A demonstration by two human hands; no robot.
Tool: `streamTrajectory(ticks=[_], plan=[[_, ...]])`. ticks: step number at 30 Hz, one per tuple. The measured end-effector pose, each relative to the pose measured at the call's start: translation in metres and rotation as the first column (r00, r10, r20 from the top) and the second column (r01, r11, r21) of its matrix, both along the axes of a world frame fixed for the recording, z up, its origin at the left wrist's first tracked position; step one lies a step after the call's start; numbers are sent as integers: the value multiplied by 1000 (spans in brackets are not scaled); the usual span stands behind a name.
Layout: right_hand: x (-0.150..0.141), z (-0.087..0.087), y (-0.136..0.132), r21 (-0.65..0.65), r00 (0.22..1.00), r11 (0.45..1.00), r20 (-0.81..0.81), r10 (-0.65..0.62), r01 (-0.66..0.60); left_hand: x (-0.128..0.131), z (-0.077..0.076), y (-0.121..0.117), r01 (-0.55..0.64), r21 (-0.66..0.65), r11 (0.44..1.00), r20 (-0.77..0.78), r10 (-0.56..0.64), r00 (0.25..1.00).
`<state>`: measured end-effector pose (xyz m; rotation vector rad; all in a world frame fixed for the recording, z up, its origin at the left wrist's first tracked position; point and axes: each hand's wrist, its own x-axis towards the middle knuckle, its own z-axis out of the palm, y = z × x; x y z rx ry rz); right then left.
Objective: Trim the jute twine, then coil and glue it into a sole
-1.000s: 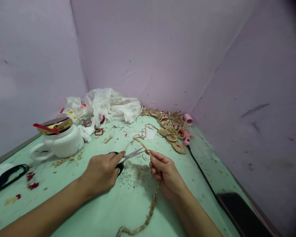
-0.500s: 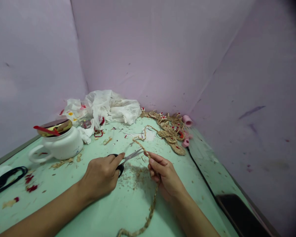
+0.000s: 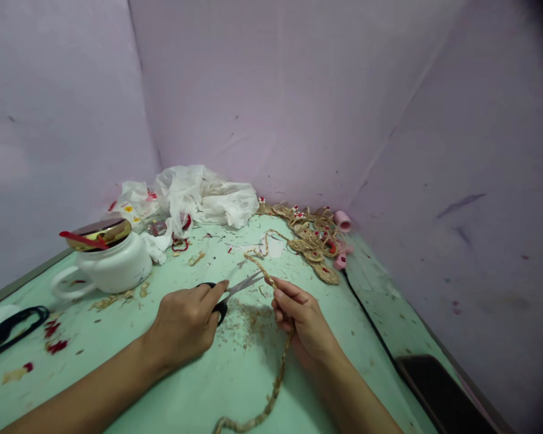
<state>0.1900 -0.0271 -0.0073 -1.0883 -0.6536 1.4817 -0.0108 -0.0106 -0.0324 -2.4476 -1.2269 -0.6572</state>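
My left hand is closed on black-handled scissors, whose blades point right and slightly up. The tips lie beside a tan braided cord, close to where my right hand pinches it between thumb and fingers; whether the blades touch it I cannot tell. From the pinch, one stretch of cord runs up and back across the table, and the other hangs below my hand and curves towards the front edge. Bits of fibre lie scattered on the green table under the blades.
At left stand a white mug with a gold lid and a bundle of dark cord. Behind is a crumpled white plastic bag. Several woven straw pieces and a pink glue gun lie back right; a dark phone sits front right.
Hardly anything differs. Both hands, the scissors and the cord hold the same place, and the view has shifted very slightly.
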Motion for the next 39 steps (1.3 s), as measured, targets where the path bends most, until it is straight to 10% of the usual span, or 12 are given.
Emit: streamTrajectory(ticks=[39], plan=[[-2, -1, -2, 19, 1000, 1000, 15, 21, -21, -1, -1, 1, -42, 116, 992, -52, 49, 997]])
